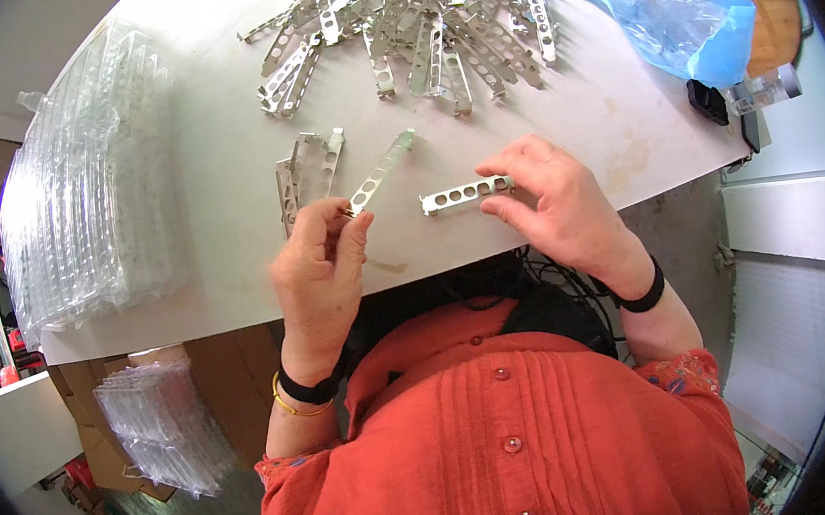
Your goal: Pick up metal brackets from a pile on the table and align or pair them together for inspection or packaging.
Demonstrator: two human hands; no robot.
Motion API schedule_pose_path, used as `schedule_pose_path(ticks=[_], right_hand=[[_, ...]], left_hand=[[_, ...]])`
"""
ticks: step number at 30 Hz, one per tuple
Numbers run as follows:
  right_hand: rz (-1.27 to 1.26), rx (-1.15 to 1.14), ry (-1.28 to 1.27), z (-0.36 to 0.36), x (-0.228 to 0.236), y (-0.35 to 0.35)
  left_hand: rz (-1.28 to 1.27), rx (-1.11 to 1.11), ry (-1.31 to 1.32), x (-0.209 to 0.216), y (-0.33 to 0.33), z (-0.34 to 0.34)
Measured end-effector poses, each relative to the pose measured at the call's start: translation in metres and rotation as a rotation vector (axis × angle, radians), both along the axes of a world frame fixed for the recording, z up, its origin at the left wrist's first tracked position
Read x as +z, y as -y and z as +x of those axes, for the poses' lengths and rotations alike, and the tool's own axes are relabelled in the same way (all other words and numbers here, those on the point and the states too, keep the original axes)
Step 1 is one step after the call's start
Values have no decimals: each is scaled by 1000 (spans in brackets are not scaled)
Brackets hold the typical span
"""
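Observation:
My left hand [317, 273] pinches the lower end of a slim metal slot bracket [383, 172] with a row of round holes. The bracket slants up and away to the right. A second bracket [461, 195] of the same kind lies crosswise to its right. Around that one's right end is my right hand [567, 201], thumb and forefinger apart on either side; I see no firm grip. Just beyond my left hand, a few more brackets [287, 195] rest on the white table [232, 266].
A large heap of metal brackets [430, 39] covers the table's far middle. Stacked clear plastic trays [88, 181] stand at the left. A blue plastic bag [672, 4] and a clear bottle [765, 90] are at the far right. More clear trays [163, 419] sit below the table's left edge.

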State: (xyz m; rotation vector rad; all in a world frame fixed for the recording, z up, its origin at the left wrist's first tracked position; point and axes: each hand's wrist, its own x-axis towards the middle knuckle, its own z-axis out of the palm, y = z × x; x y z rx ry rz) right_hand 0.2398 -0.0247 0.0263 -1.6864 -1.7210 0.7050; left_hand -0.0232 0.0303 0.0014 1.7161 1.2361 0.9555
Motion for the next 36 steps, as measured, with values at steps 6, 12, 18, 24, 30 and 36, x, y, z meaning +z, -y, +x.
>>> schedule_pose_path(ticks=[6, 12, 18, 24, 30, 36], right_hand=[[215, 167, 331, -4, -11, -1], [256, 145, 436, 5, -8, 3], [287, 146, 430, 12, -11, 6], [271, 119, 313, 12, -12, 10], [242, 76, 253, 14, -10, 13], [214, 13, 301, 18, -12, 12]], left_hand=[[153, -22, -246, -10, 10, 14], [271, -76, -339, -16, 11, 24], [302, -132, -311, -14, 10, 26], [327, -138, -324, -9, 12, 26], [290, -105, -247, -9, 18, 24], [364, -272, -180, -8, 27, 32]])
